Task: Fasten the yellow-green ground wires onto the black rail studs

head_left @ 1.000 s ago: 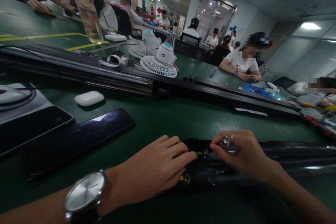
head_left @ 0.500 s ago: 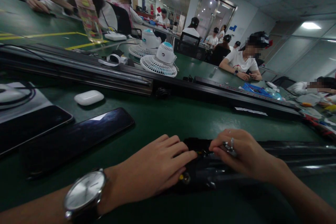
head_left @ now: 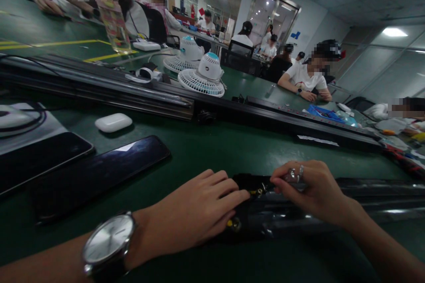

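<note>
A long black bar point(head_left: 292, 214), seemingly wrapped in shiny clear film, lies on the green table in front of me. My left hand point(head_left: 195, 210), with a silver watch point(head_left: 109, 239) at the wrist, has its fingers bent over the bar's left end, holding it. Yellow and brass-coloured bits point(head_left: 234, 223) show beside those fingers. Close to the left fingertips, my right hand point(head_left: 308, 188), wearing rings, pinches a slim dark piece with a shiny metal end point(head_left: 264, 187) between thumb and forefinger. Most of that piece is hidden by the fingers.
Left of my hands lie two dark phones point(head_left: 106, 177) point(head_left: 40, 159) and a white earbud case point(head_left: 113, 122). Long black rails point(head_left: 265, 119) run across the table, with white fans point(head_left: 202, 77) and a clear bottle point(head_left: 114, 26) behind. Across the table sits a person point(head_left: 307, 73).
My right hand has shifted slightly right and turned, uncovering more of the shiny metal end at the bar. My left hand stays in place.
</note>
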